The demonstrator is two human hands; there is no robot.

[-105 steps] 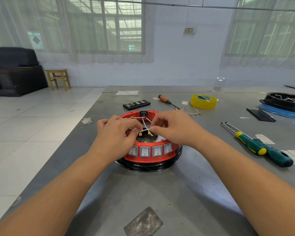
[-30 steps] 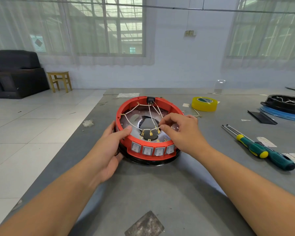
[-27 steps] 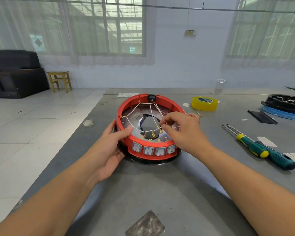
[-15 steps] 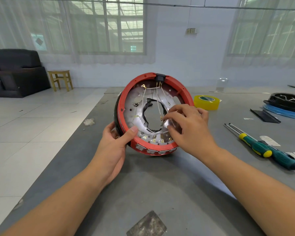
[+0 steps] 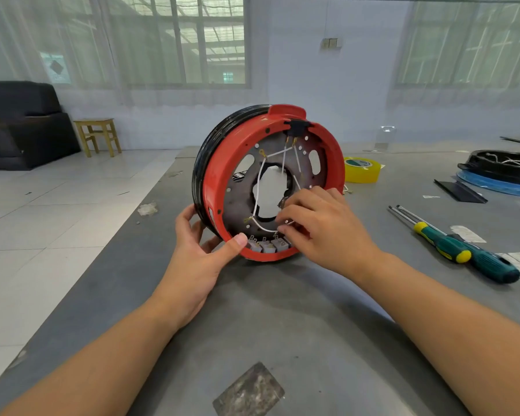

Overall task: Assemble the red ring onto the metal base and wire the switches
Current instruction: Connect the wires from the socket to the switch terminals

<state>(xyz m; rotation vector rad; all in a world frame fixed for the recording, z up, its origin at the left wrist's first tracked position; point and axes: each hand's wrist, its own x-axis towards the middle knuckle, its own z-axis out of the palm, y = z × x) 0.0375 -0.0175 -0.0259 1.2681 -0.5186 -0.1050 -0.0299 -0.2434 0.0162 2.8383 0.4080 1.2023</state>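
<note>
Left hand: the left hand (image 5: 203, 255) grips the lower left edge of the red ring (image 5: 215, 178); the thumb lies on the front rim beside the switches, and the fingers are curled around behind the edge.
Right hand: the right hand (image 5: 318, 225) is in the lower right of the ring's opening, with bent fingers that pinch at a white wire (image 5: 263, 226) just above the switches. Which terminal it touches, I cannot tell; the fingers hide it.
Ring position: centre of the frame, standing on its edge on the grey table (image 5: 282, 325), with the open side turned to the person and leaning a little to the left.
Metal base: the metal base (image 5: 240, 199) sits inside the ring as a perforated plate with a ragged centre hole; a black band (image 5: 206, 154) shows behind the red rim at the left.
Switches: the switches (image 5: 267, 245) are in a row at the bottom of the ring, between the two hands, their backs facing the person.
Key relation: the ring's axis points about horizontally toward the person, so the terminals lie straight ahead of the right hand, which is the nearer one; I judge the left hand only steadies.
Around: a yellow tape roll (image 5: 361, 169) is behind the ring at the right; two green screwdrivers (image 5: 463, 250) lie well apart, at the right of the frame.
</note>
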